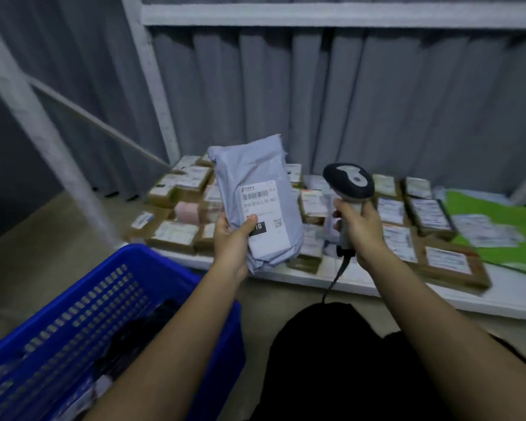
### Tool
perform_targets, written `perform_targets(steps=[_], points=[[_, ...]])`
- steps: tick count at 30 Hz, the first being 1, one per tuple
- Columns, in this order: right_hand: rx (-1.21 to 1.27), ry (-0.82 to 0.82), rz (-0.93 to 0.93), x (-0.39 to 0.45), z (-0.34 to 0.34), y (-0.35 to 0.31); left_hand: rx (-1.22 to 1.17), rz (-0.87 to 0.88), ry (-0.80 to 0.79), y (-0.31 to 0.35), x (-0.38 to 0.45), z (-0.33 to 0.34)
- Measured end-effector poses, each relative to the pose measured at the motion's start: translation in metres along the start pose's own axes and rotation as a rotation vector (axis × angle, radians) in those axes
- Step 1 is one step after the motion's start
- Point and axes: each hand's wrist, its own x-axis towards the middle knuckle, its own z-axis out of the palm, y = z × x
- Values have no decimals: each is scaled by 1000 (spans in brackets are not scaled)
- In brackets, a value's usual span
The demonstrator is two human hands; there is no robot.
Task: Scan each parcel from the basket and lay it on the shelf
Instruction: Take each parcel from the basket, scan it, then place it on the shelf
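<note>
My left hand [230,241] grips a grey plastic mailer parcel [255,183] upright above the low shelf, its white barcode label facing me and my thumb across the label's lower left. To its right, my right hand [360,226] holds the handle of a corded barcode scanner [348,180], whose dark head sits level with the parcel's label and a short gap to its right. The blue slatted basket [82,296] stands at the lower left under my left forearm, with dark and pale parcels dimly visible inside.
The low white shelf [362,276] carries several labelled cardboard boxes, such as the box [451,264] near the front edge, and a green mailer [504,229] at the right. White shelf uprights [152,80] and grey corrugated wall stand behind. The scanner cable [331,284] hangs down.
</note>
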Motion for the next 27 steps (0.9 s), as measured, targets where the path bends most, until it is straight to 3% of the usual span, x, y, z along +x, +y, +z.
perform_targets(steps=[12, 27], points=[[189, 648, 116, 40, -222, 54, 274, -200, -408, -150, -38, 239], [186, 769, 197, 113, -344, 84, 409, -369, -506, -314, 8, 391]])
